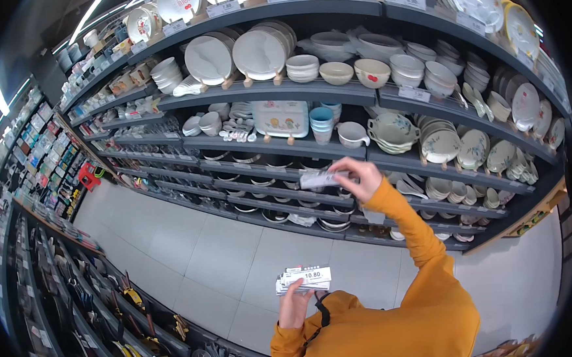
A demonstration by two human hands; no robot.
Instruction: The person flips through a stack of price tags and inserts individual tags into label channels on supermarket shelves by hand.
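Note:
My left hand is low in the middle of the view, closed on a stack of white price labels; the top one reads 10.80. My right hand is raised and stretched forward, its thumb and fingers pinching one whitish label. That label is close to the edge of a dark shelf and below a white cup with a handle. Right of this cup, a floral bowl stands on the shelf.
Plates, bowls and a patterned tray fill the shelves ahead. Below are darker pans and bowls. Grey floor tiles run between this unit and racks of utensils at lower left. A red stool stands far left.

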